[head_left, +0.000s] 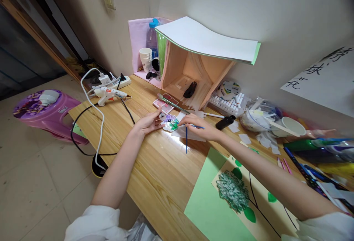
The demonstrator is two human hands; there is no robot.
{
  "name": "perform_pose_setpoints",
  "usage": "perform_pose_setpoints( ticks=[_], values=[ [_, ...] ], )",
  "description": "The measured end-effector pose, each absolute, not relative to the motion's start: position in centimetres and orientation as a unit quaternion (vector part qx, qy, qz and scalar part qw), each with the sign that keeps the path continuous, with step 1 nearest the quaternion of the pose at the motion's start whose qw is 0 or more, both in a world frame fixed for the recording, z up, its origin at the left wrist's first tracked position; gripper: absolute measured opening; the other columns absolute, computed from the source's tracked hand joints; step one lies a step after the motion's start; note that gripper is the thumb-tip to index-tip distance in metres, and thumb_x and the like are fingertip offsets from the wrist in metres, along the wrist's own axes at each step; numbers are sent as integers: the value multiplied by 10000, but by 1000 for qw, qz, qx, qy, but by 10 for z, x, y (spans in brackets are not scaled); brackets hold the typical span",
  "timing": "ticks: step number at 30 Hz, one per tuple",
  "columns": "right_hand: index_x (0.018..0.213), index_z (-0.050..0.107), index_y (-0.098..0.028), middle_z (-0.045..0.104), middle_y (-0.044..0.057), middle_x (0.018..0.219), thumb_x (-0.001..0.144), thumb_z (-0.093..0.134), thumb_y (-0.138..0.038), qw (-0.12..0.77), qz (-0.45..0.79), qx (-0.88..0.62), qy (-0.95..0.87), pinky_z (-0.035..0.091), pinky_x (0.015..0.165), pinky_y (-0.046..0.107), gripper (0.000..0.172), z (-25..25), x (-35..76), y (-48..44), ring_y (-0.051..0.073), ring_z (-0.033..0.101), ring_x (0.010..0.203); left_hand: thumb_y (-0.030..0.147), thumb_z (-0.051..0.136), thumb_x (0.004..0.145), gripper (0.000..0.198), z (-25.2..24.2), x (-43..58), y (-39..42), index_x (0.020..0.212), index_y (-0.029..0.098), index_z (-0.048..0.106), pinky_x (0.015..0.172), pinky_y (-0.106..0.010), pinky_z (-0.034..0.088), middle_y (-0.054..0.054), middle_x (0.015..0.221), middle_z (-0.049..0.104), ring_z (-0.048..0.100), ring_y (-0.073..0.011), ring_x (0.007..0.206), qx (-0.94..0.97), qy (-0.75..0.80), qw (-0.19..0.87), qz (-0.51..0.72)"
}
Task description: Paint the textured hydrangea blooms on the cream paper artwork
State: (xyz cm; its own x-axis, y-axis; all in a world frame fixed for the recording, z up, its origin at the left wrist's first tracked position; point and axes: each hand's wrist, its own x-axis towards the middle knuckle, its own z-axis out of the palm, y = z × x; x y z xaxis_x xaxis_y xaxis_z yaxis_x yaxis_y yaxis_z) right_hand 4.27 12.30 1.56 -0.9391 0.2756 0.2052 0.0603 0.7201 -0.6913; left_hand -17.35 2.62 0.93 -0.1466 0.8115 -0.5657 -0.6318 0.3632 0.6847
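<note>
Our left hand (pixel 148 123), thumb and fingers parted, sets its fingertips at the near-left edge of a paint palette (pixel 168 129) on the wooden counter (pixel 155 167). Across from it, our right hand (pixel 200 127) bends its fingers together over the palette's other edge; exactly what they grip, we cannot tell. The palette, small, pale and scalloped, shows purple along its upper part and vivid green at the right, with a dark mark near the middle. Beside the right hand we see a green-handled brush (pixel 174 104) and a slim blue stick (pixel 186 141). Nearer us, a dense, rounded green-and-white bloom (pixel 232 191) fills part of a cream sheet (pixel 265 215) bearing green leaves and dark stems, over light green paper (pixel 201 196). Beyond stands an open box (pixel 177 67).
</note>
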Motion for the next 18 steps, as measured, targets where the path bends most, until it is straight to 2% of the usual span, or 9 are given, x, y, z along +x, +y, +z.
perform_pose_setpoints(
  ticks=[6,18],
  values=[
    [949,631,-214,662,45,943,818,481,-178,143,385,-156,-899,466,775,331,203,18,47,125,194,580,879,393,810,598,326,11,-173,25,674,169,585,715,-305,514,30,593,525,532,-102,595,85,508,652,557],
    [954,623,-216,658,40,949,807,474,-163,150,373,-143,-904,460,772,315,216,21,53,128,178,582,865,398,834,551,355,8,-174,26,674,174,588,706,-303,511,30,579,539,533,-107,600,81,504,654,558]
  ],
)
